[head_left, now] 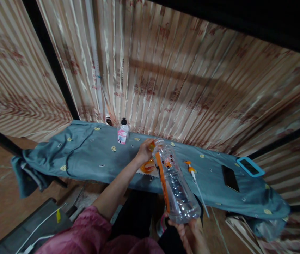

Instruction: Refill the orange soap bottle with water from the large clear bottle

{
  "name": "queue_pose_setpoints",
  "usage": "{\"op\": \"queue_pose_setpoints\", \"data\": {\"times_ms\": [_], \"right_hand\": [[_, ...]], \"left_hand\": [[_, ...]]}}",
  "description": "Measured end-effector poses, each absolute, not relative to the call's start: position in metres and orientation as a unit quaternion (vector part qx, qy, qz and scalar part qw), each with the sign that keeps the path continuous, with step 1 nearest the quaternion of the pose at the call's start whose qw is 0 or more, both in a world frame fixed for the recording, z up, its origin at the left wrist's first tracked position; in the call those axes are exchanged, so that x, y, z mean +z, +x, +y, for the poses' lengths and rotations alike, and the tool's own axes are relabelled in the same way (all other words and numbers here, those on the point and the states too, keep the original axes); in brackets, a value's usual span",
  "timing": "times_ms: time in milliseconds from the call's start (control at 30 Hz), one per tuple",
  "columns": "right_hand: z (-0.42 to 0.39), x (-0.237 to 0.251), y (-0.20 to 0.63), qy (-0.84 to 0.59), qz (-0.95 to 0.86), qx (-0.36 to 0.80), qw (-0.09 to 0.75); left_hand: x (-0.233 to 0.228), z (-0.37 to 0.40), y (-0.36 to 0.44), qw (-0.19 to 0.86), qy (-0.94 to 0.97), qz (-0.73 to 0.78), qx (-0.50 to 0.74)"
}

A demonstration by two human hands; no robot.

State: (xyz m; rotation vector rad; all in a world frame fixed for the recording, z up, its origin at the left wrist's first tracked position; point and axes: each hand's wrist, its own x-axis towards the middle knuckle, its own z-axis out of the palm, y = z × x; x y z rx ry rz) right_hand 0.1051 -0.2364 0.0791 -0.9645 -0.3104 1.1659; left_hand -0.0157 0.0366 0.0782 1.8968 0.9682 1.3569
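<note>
My right hand (188,231) supports a large clear plastic bottle (177,187) with an orange label by its base. The bottle is tilted, its neck pointing away from me and up to the left. My left hand (145,151) is closed around the upper part of a smaller bottle (147,166) with orange-amber contents, which stands on a pale mat (153,173). The large bottle's mouth is at the smaller bottle's top; whether they touch, I cannot tell. An orange and white pump dispenser (191,169) with a long tube lies to the right.
A teal cloth (86,155) covers the long narrow table. On it are a pink-labelled bottle with a black cap (122,132), a dark phone (230,177) and a blue-framed device (250,167). Curtains (152,70) hang behind. A dark surface with white cables (42,222) is at lower left.
</note>
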Motion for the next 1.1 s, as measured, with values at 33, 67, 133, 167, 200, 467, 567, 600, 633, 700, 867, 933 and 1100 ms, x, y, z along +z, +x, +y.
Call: {"op": "queue_pose_setpoints", "data": {"times_ms": [33,67,133,167,200,467,567,600,633,700,867,933,1100], "right_hand": [[-0.236,0.080,0.105,-0.434,-0.141,0.524,0.719],[-0.236,0.080,0.104,-0.433,-0.141,0.523,0.721],[-0.235,0.081,0.104,-0.429,-0.140,0.522,0.724],[-0.235,0.081,0.104,-0.427,-0.141,0.523,0.724],[-0.235,0.080,0.104,-0.426,-0.143,0.525,0.723],[-0.235,0.073,0.107,-0.423,-0.138,0.538,0.716],[-0.236,0.073,0.107,-0.424,-0.138,0.539,0.715],[-0.236,0.074,0.107,-0.423,-0.135,0.540,0.715],[-0.235,0.074,0.107,-0.421,-0.133,0.541,0.716],[-0.235,0.074,0.107,-0.417,-0.141,0.540,0.717],[-0.235,0.077,0.106,-0.421,-0.167,0.544,0.706],[-0.236,0.080,0.106,-0.425,-0.156,0.545,0.705],[-0.237,0.082,0.105,-0.418,-0.130,0.543,0.717]], "left_hand": [[0.078,0.038,-0.015,0.306,0.716,0.364,0.510],[0.078,0.039,-0.014,0.309,0.716,0.363,0.509],[0.077,0.040,-0.012,0.316,0.710,0.366,0.512],[0.077,0.041,-0.012,0.319,0.706,0.369,0.514],[0.076,0.041,-0.011,0.321,0.701,0.372,0.516],[0.082,0.030,-0.014,0.353,0.687,0.374,0.513],[0.084,0.029,-0.014,0.390,0.675,0.364,0.509],[0.084,0.029,-0.014,0.399,0.671,0.362,0.510],[0.084,0.029,-0.013,0.404,0.667,0.361,0.512],[0.083,0.029,-0.012,0.408,0.659,0.362,0.519],[0.078,0.029,-0.011,0.416,0.647,0.363,0.527],[0.077,0.029,-0.010,0.411,0.649,0.365,0.526],[0.079,0.029,-0.011,0.401,0.658,0.371,0.519]]}}
